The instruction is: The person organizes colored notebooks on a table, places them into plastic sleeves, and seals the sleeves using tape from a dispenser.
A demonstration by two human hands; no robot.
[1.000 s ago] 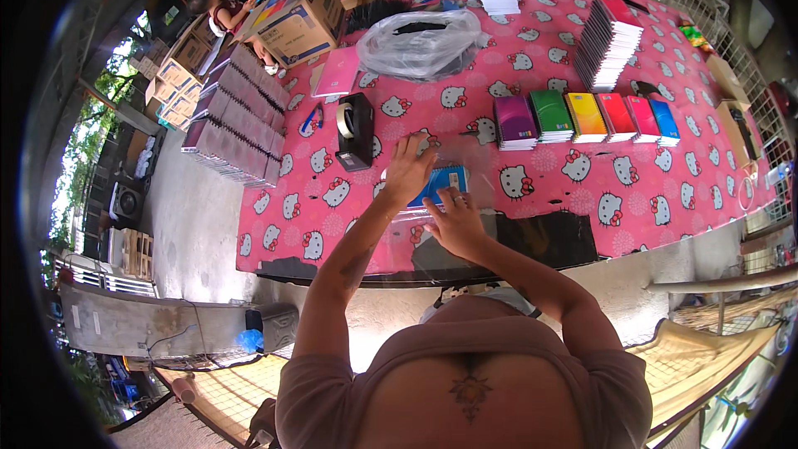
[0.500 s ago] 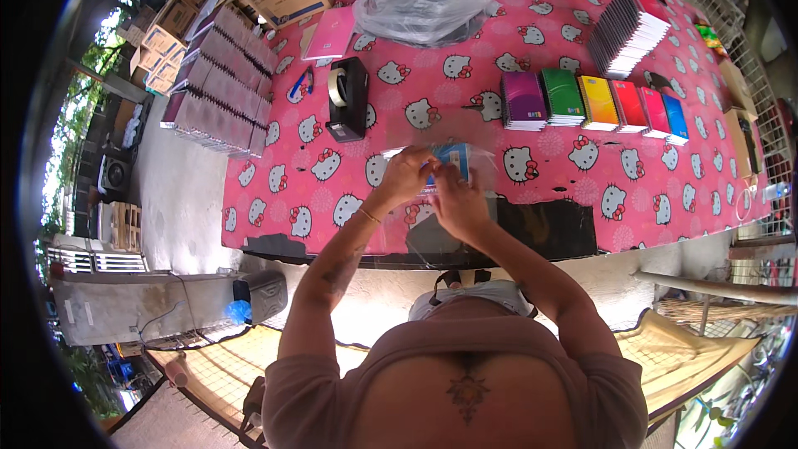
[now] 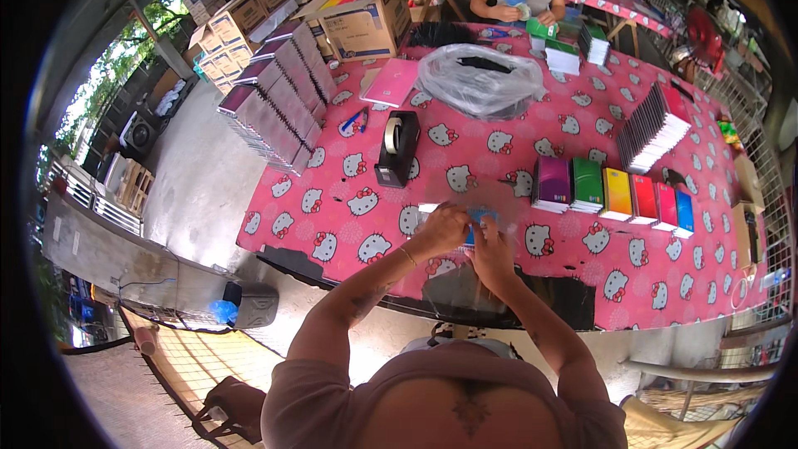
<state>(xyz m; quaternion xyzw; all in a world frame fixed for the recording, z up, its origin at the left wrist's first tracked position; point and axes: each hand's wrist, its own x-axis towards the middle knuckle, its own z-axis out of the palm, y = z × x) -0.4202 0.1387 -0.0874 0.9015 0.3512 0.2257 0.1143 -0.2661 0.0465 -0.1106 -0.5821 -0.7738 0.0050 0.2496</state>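
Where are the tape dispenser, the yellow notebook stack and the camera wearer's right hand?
Tape dispenser (image 3: 402, 155): head view, on its black body.
Yellow notebook stack (image 3: 617, 190): head view, on its top cover.
Right hand (image 3: 494, 256): head view, on the back of the hand.

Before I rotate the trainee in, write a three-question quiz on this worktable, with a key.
1. Count: How many different cover colours show in the row of small notebooks on the right half of the table?
2. True or false: The black tape dispenser stands to the left of that row, as the wearer sees it.
3. Multiple choice: What colour is the item at the wearer's left hand and right hand?
A) Yellow
B) Blue
C) Green

Key:
1. Six: purple, green, yellow, red, pink and blue.
2. True.
3. B.
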